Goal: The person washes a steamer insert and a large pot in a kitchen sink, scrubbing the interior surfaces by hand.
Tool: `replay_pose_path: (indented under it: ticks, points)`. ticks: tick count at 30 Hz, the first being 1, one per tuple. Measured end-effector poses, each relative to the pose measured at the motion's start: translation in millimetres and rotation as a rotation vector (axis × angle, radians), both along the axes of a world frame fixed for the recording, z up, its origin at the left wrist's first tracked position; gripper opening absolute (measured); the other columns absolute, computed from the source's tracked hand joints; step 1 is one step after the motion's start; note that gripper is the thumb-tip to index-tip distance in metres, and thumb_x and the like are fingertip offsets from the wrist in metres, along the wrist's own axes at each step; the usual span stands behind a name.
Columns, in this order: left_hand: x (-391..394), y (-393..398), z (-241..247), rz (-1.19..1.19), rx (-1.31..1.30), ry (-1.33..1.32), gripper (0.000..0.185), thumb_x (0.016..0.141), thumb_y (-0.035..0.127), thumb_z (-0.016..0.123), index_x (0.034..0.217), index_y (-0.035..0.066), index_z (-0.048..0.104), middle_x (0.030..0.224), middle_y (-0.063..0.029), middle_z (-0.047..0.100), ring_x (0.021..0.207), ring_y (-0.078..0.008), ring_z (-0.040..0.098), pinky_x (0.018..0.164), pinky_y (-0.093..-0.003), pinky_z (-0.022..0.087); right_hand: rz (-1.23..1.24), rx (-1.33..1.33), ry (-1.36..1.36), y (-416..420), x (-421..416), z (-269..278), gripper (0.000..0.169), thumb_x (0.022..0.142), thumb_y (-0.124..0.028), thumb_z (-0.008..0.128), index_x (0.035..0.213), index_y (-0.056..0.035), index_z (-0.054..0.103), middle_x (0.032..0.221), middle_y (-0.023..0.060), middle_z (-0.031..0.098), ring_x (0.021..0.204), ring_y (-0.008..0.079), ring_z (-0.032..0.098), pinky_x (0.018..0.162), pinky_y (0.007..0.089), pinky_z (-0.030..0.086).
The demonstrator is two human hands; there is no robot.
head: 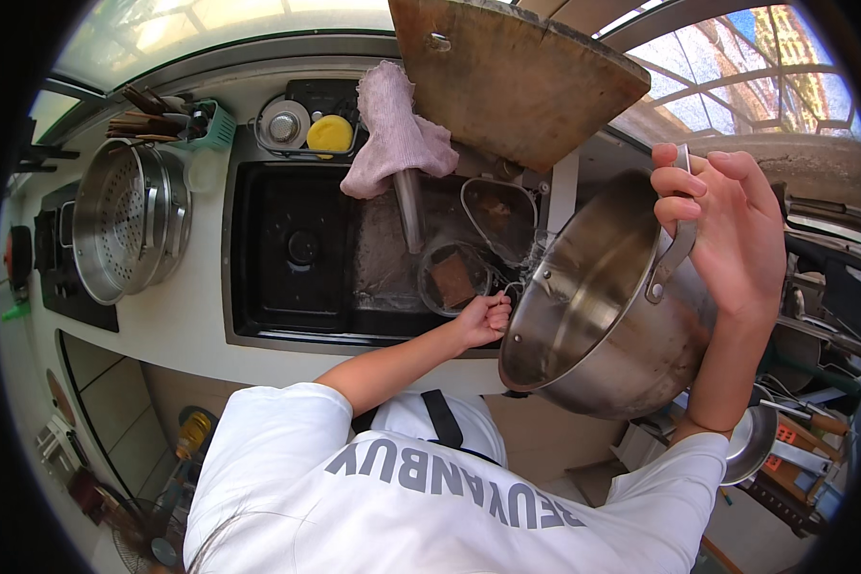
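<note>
A large stainless steel pot [581, 316] is tipped on its side above the right end of the black sink [287, 215]. My left hand [486, 321] grips the wire-like loop handle at its sink-side rim. Higher up, my right hand [732, 222] has its fingers hooked around the opposite metal handle [674, 258]. Water spills over the pot's lower rim into the sink. Just beyond my left hand sits a clear round container [427, 276] with a brown block [453, 278] in it. A triangular strainer basket [466, 204] holding brownish scraps is in the sink's back right corner.
A pink cloth [402, 136] drapes over the metal faucet [409, 215]. Behind it leans a wooden cutting board [516, 79]. A caddy holds a yellow sponge [330, 135]. Stacked steamer pots [125, 222] stand left on the counter [194, 316]; pans and utensils crowd the right.
</note>
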State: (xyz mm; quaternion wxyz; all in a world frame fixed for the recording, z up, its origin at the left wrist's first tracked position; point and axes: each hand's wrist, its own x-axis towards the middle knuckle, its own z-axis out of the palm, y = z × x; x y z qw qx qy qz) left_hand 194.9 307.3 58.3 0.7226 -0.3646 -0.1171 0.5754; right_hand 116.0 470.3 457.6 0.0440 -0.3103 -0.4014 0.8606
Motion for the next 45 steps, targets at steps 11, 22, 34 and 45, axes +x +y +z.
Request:
replay_pose_path:
  ticks: [11,22,34,45]
  points:
    - [0.2,-8.4,4.3,-0.009,0.025,0.046,0.026,0.095,0.024,0.039,0.074,0.009,0.04,0.053,0.0047,0.021,0.044,-0.0081,0.018,0.041,-0.0232,0.019,-0.04,-0.038,0.068,-20.7,20.9,13.8,0.039,0.084,-0.009,0.042,0.113,0.0119,0.027,0.103,0.0125,0.043,0.073,0.0114,0.039,0.061,0.0256,0.037]
    - [-150.0,-132.3,72.1,-0.02,-0.32,0.773,0.022,0.095,0.017,0.037,0.074,0.011,0.042,0.049,0.0065,0.024,0.038,-0.0063,0.016,0.035,-0.0219,0.016,-0.304,-0.298,0.344,-40.3,134.4,-20.1,0.056,0.081,-0.01,0.046,0.126,0.0126,0.022,0.094,0.0066,0.04,0.061,0.0084,0.035,0.049,0.0214,0.032]
    - [-243.0,-278.7,143.2,0.072,-0.964,1.594,0.033,0.092,0.03,0.046,0.065,0.013,0.037,0.046,0.0076,0.024,0.034,-0.004,0.018,0.032,-0.0217,0.014,-0.268,-0.007,0.009,-128.3,111.0,-243.2,0.009,0.085,-0.012,0.052,0.092,-0.006,0.051,0.06,-0.0083,0.032,0.046,-0.0002,0.028,0.04,0.0162,0.023]
    - [-248.1,-300.8,95.1,0.13,-1.018,1.776,0.04,0.093,0.034,0.045,0.061,0.015,0.032,0.046,0.0078,0.024,0.034,-0.0036,0.019,0.032,-0.0213,0.014,-0.156,0.334,-0.234,-151.7,95.9,-325.5,0.012,0.079,-0.012,0.06,0.079,-0.0101,0.049,0.061,-0.0031,0.043,0.051,0.0065,0.04,0.045,0.0204,0.031]
